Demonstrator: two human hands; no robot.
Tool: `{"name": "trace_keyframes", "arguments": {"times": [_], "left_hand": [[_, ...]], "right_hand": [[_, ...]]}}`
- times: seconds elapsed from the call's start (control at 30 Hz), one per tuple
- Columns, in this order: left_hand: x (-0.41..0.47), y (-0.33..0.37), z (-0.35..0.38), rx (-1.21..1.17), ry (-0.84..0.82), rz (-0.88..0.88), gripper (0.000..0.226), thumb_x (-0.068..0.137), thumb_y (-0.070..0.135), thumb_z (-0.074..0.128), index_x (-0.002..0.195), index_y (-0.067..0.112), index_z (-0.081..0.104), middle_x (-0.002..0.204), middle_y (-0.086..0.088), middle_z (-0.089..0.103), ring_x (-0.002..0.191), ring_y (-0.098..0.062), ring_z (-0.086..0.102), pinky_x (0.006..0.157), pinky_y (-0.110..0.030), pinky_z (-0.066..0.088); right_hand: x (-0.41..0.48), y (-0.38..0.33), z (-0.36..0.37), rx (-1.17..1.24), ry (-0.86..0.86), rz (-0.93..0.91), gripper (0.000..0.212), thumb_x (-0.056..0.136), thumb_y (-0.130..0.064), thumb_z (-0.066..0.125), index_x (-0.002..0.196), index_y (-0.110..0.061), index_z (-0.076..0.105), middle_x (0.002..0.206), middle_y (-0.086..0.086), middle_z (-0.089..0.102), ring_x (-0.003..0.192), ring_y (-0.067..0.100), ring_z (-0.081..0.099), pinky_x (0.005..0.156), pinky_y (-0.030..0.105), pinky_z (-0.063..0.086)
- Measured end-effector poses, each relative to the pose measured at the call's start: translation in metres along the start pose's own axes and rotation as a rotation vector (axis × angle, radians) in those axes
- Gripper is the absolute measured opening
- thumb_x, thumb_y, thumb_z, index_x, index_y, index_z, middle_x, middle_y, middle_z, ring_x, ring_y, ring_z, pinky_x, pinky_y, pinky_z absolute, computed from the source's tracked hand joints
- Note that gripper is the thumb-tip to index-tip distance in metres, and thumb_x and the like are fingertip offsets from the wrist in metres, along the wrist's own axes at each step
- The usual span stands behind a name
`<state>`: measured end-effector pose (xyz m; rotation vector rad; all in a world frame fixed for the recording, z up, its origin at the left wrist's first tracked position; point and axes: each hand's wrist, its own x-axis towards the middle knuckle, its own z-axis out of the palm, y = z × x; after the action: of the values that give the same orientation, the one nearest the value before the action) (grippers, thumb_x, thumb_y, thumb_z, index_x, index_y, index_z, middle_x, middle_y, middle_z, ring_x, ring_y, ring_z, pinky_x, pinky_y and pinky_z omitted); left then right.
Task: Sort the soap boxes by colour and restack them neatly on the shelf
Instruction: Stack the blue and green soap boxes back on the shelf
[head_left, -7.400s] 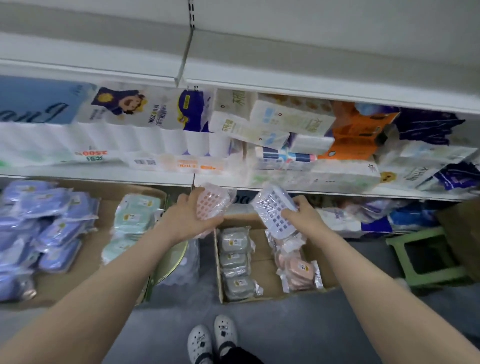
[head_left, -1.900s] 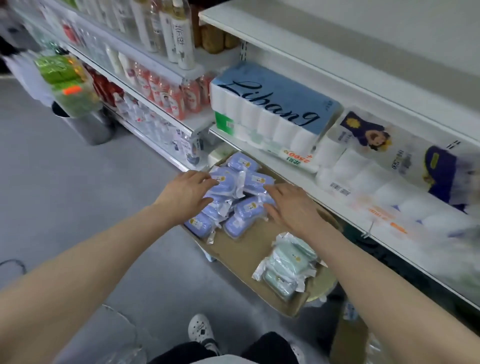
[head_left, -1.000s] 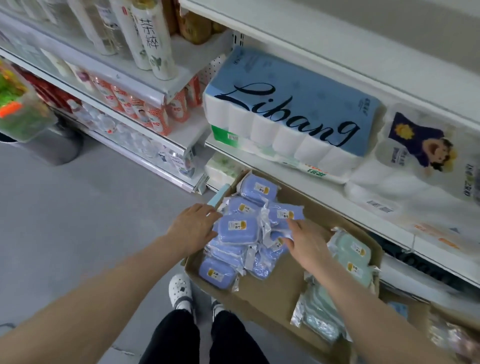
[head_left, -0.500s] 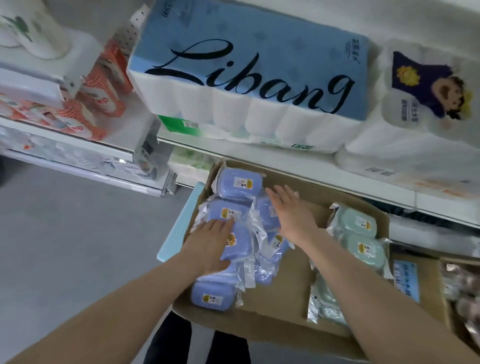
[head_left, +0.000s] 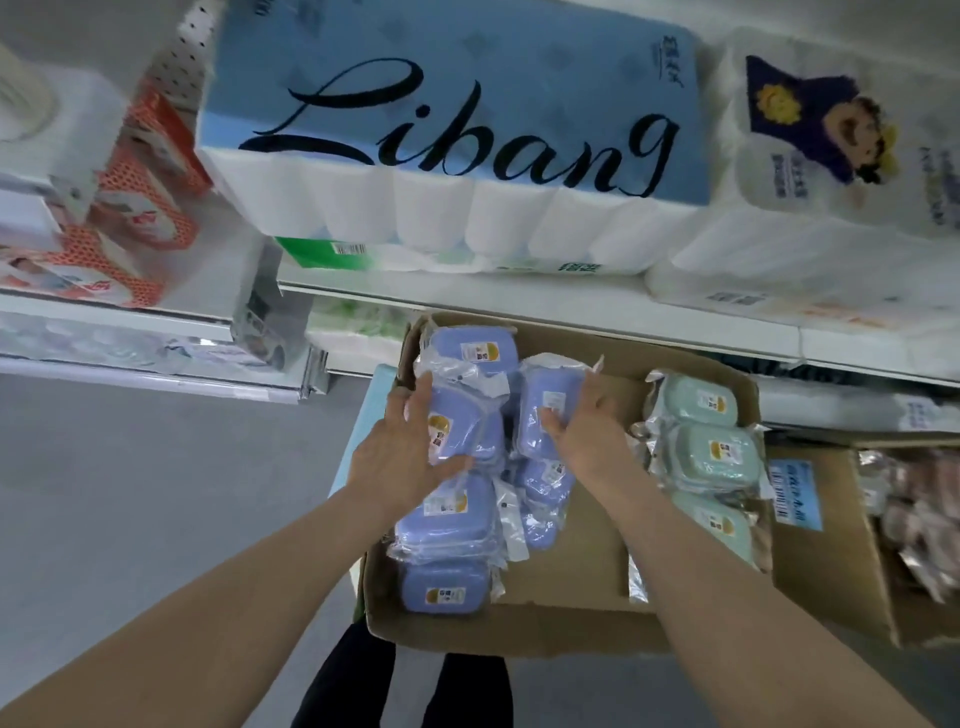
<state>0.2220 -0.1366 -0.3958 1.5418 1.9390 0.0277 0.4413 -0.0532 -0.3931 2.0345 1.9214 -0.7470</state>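
Several blue soap boxes (head_left: 448, 521) in clear wrap lie piled along the left side of an open cardboard box (head_left: 571, 574). Three pale green soap boxes (head_left: 719, 453) sit in a row along its right side. My left hand (head_left: 402, 457) grips one blue soap box (head_left: 464, 419) on the pile between thumb and fingers. My right hand (head_left: 589, 434) holds another blue soap box (head_left: 546, 399) just to the right of it, tilted up on its edge. The two boxes sit side by side, almost touching.
The white shelf edge (head_left: 571, 318) runs just above the cardboard box and carries a blue toilet-roll pack (head_left: 457, 130) and a second pack (head_left: 831, 156). Another carton (head_left: 823, 571) with wrapped pinkish boxes (head_left: 914, 512) stands at the right. Grey floor (head_left: 156, 493) lies to the left.
Both hands went from lying on the blue pile to each gripping one blue box. The right hand drew back from the far boxes. The camera has moved closer.
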Motion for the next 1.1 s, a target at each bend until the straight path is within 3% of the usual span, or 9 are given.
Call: {"name": "trace_keyframes", "arguments": {"times": [0.13,0.23,0.33,0.4,0.5,0.67,0.77,0.93,1.1], "left_hand": [[0.001,0.000,0.002,0.075,-0.011,0.097,0.076,0.098,0.034,0.049,0.152,0.036,-0.004,0.157,-0.009,0.010,0.104,-0.029,0.060,0.059,-0.030,0.041],[-0.005,-0.003,-0.011,0.289,-0.046,0.230,0.100,0.085,-0.005,0.053,0.150,0.044,-0.004,0.160,-0.010,-0.006,0.134,-0.031,0.035,0.060,-0.027,0.040],[-0.003,-0.004,-0.026,0.629,-0.122,0.521,0.098,0.089,-0.001,0.052,0.149,0.042,-0.014,0.157,-0.009,-0.028,0.147,-0.031,-0.006,0.096,-0.030,0.041],[0.008,-0.011,-0.024,0.754,-0.148,0.682,0.096,0.094,0.008,0.052,0.148,0.040,-0.021,0.150,-0.008,-0.040,0.142,-0.032,-0.028,0.118,-0.040,0.016],[0.029,-0.019,-0.015,0.851,-0.122,0.845,0.097,0.092,0.017,0.058,0.149,0.039,-0.017,0.148,-0.006,-0.045,0.138,-0.033,-0.037,0.119,-0.050,-0.002],[0.039,-0.005,-0.015,1.047,-0.189,0.932,0.097,0.090,0.022,0.064,0.153,0.029,-0.009,0.155,-0.005,-0.032,0.139,-0.032,-0.035,0.115,-0.047,-0.018],[0.030,-0.003,-0.017,1.013,-0.173,0.849,0.092,0.090,0.030,0.063,0.153,0.013,-0.002,0.161,-0.012,-0.003,0.145,-0.034,-0.020,0.115,-0.047,-0.017],[0.003,0.002,-0.031,0.661,-0.059,0.617,0.095,0.072,0.055,0.072,0.145,0.011,0.029,0.143,-0.011,0.039,0.137,-0.031,0.032,0.120,-0.043,0.012],[-0.034,0.021,-0.053,0.416,0.027,0.382,0.095,0.074,0.064,0.064,0.146,0.015,0.027,0.139,-0.005,0.042,0.126,-0.026,0.043,0.109,-0.036,0.031]], "right_hand": [[-0.009,0.003,0.003,-0.139,0.037,-0.114,0.073,0.098,-0.012,0.045,0.156,-0.017,0.001,0.152,0.022,0.024,0.123,0.039,0.047,0.093,0.039,0.044],[-0.014,0.008,0.000,-0.386,-0.053,-0.243,0.095,0.087,0.007,0.049,0.155,-0.028,-0.008,0.162,0.013,-0.003,0.139,0.036,0.031,0.098,0.036,0.046],[-0.007,0.010,-0.008,-0.535,-0.093,-0.358,0.101,0.084,0.011,0.051,0.154,-0.039,-0.002,0.162,0.002,-0.016,0.141,0.032,0.021,0.099,0.036,0.047],[-0.001,0.010,-0.009,-0.633,-0.078,-0.438,0.096,0.088,0.007,0.052,0.153,-0.041,0.000,0.162,-0.002,-0.017,0.141,0.031,0.022,0.105,0.036,0.041],[0.008,0.009,-0.011,-0.770,-0.060,-0.546,0.091,0.092,-0.003,0.052,0.153,-0.042,-0.004,0.161,-0.002,-0.020,0.140,0.031,0.021,0.109,0.037,0.033],[0.013,0.017,-0.006,-0.875,0.042,-0.654,0.081,0.089,-0.013,0.062,0.152,-0.036,0.016,0.164,0.003,-0.007,0.135,0.032,0.030,0.102,0.040,0.037],[0.010,0.027,-0.008,-0.885,0.063,-0.692,0.069,0.090,-0.013,0.058,0.149,-0.028,0.026,0.164,0.004,-0.001,0.137,0.034,0.023,0.104,0.043,0.035],[-0.011,0.044,-0.027,-0.713,0.053,-0.497,0.082,0.078,-0.034,0.074,0.146,-0.007,0.035,0.157,0.014,0.026,0.147,0.035,0.017,0.115,0.046,0.024],[-0.047,0.061,-0.055,-0.120,0.045,-0.207,0.083,0.068,-0.060,0.069,0.134,-0.018,0.040,0.132,0.006,0.045,0.122,0.031,0.046,0.099,0.041,0.040]]}}
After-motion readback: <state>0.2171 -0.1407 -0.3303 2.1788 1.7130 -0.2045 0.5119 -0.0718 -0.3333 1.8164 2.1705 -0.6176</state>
